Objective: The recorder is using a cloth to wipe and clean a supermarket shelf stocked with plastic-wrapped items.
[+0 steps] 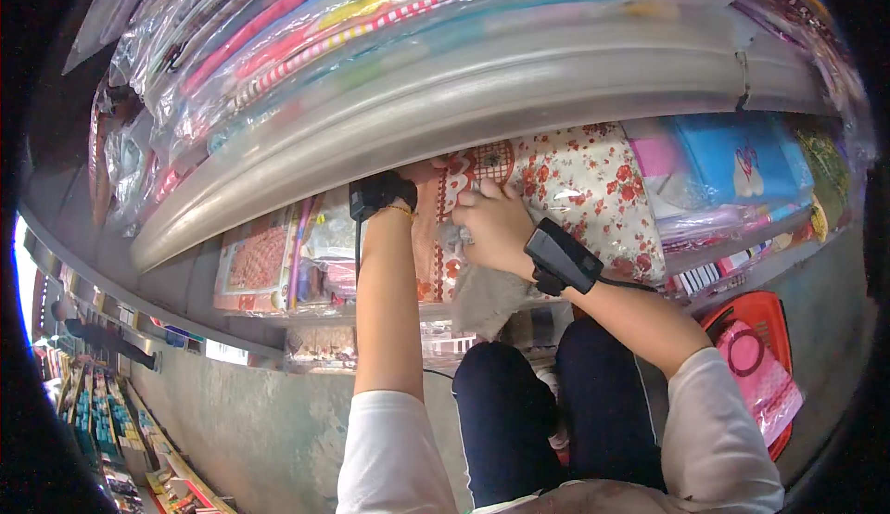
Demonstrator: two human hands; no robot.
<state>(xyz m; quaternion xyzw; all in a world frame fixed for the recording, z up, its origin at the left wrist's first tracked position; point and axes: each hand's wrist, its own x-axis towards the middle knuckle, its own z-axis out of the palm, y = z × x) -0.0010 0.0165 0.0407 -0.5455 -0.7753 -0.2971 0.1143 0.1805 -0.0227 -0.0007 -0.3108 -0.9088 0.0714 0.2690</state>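
Note:
My right hand (492, 225) is closed around a greyish cloth (487, 295) that hangs below it over the shelf's front. It lies against a packaged fabric with red roses on white (591, 194) and a reddish-orange patterned part (427, 257). My left hand (421, 170) reaches under the edge of the upper shelf, near that orange part; its fingers are mostly hidden, so its grip does not show. Both wrists wear black devices with cables. Left of my left arm lies a clear-wrapped package with a red and white pattern (257, 257).
A rounded shelf edge (445, 131) passes just above my hands, with plastic-wrapped textiles (361, 20) over it. Right are a blue package (744, 159) and, on the floor, a red basket (779, 326) holding a pink package (754, 375). A person (104, 337) is far left.

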